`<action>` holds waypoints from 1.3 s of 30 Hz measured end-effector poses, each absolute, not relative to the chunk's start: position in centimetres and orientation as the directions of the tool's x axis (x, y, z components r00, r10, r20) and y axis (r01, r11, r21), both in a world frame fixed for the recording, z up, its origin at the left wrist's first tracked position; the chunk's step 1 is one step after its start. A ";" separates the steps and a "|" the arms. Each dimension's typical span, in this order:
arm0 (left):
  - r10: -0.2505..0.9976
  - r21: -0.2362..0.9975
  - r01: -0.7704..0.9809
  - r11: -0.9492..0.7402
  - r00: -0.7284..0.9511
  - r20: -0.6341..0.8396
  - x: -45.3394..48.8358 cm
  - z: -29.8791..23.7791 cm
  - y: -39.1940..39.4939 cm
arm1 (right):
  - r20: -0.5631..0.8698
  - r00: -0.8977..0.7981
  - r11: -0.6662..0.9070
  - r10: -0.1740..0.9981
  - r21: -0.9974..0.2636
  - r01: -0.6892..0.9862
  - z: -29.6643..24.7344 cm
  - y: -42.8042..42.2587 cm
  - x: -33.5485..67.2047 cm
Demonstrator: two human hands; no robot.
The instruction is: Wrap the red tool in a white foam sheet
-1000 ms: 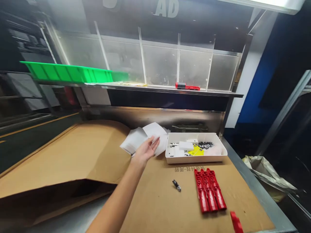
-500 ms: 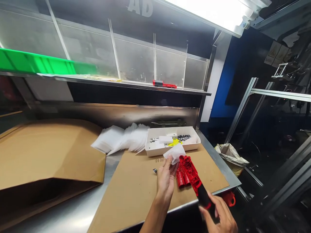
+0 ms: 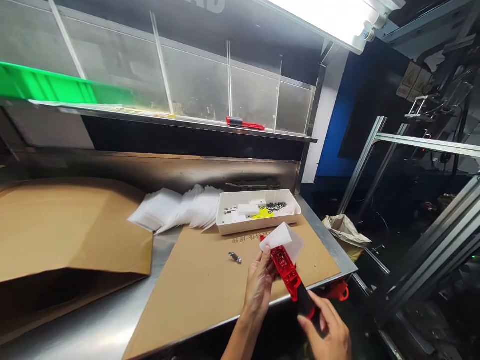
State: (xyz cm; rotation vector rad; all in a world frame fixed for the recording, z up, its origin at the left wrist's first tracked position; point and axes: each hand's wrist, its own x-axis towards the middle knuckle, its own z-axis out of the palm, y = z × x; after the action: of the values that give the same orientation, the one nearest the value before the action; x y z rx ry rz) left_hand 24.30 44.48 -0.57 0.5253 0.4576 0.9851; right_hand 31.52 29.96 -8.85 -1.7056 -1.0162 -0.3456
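A steel workbench [image 3: 93, 320] under a strip light carries a cardboard sheet [image 3: 202, 295] with printed Chinese characters, too small to read, just ahead of the hands. The right hand [image 3: 326, 335] is closed around the black grip of a red plastic tool [image 3: 287, 270]. The left hand [image 3: 260, 282] pinches a small white bag [image 3: 285, 240] over the tool's tip. Beyond them sit a white tray [image 3: 258, 225] and fanned white bags [image 3: 176, 212].
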 end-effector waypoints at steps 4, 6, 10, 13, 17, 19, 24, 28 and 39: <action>0.858 0.630 -0.632 0.452 0.502 -0.112 23.2 -1.1 44.7 | 0.754 0.512 -0.121 0.411 -0.512 0.850 -8.3 29.3 32.3; 0.862 0.647 -0.624 0.438 0.497 -0.104 22.9 -1.2 44.6 | 0.798 0.450 -0.128 0.401 -0.437 0.890 -8.4 29.1 32.4; 0.850 0.706 -0.584 0.401 0.524 -0.049 22.9 -1.2 44.2 | 0.791 0.380 -0.106 0.480 -0.378 0.920 -8.9 28.9 32.2; 0.834 0.750 -0.546 0.374 0.552 -0.015 23.0 -1.5 44.2 | 0.732 0.414 -0.088 0.542 -0.440 0.894 -8.9 28.8 32.4; 0.786 0.821 -0.471 0.322 0.616 0.045 22.9 -2.5 44.2 | 0.652 0.530 -0.102 0.542 -0.575 0.812 -8.4 28.6 32.5; 0.749 0.854 -0.427 0.297 0.659 0.068 22.9 -3.1 44.1 | 0.589 0.606 -0.104 0.534 -0.666 0.739 -8.1 28.7 32.3; 0.661 0.896 -0.344 0.280 0.746 0.080 23.2 -4.0 43.4 | 0.403 0.715 -0.086 0.571 -0.837 0.540 -7.7 28.8 32.4; 0.551 0.939 -0.226 0.260 0.833 0.048 22.3 -3.6 43.7 | 0.265 0.705 -0.063 0.658 -0.914 0.402 -8.0 28.8 33.6; 0.711 0.587 -0.465 0.663 0.638 -0.297 22.9 -3.5 41.7 | 0.434 0.607 -0.143 0.666 -0.724 0.675 -7.2 28.4 33.5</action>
State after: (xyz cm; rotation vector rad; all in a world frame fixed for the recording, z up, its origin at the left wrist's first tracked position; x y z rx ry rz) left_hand 22.94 41.67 -3.49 0.4917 0.5446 0.7030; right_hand 33.47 28.39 -7.17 -1.8431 -1.0812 -0.0105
